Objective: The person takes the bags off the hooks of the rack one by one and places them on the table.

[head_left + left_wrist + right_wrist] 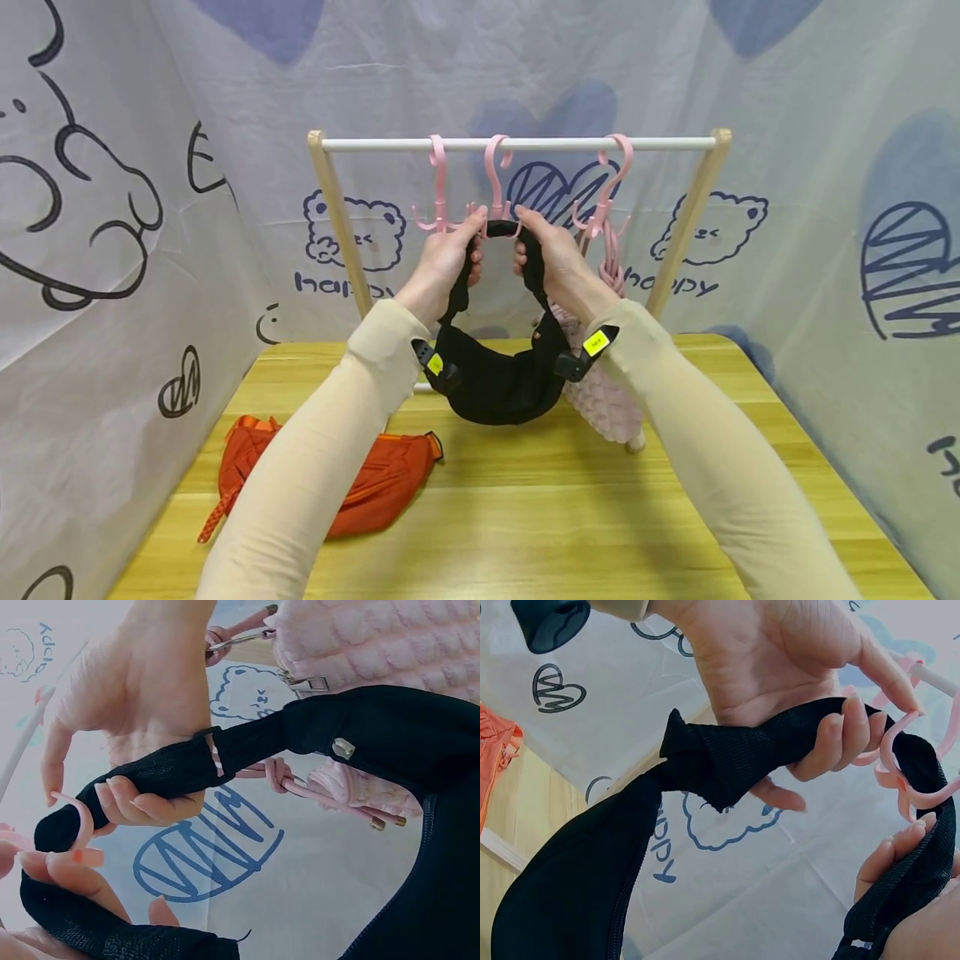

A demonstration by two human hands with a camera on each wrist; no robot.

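Observation:
A black waist bag hangs over the table, its strap running through the lower prongs of the middle pink hook. My left hand grips the strap on the left of that hook, thumb up by the prongs. On the other side my right hand holds the strap with curled fingers. In the left wrist view, the right thumb touches a pink prong. The left thumb also meets a prong in the right wrist view.
The pink hooks hang from a white rail on a wooden-legged rack. From the right hook hangs a pink quilted bag, partly behind my right arm. An orange waist bag lies on the wooden table, partly hidden by my left arm.

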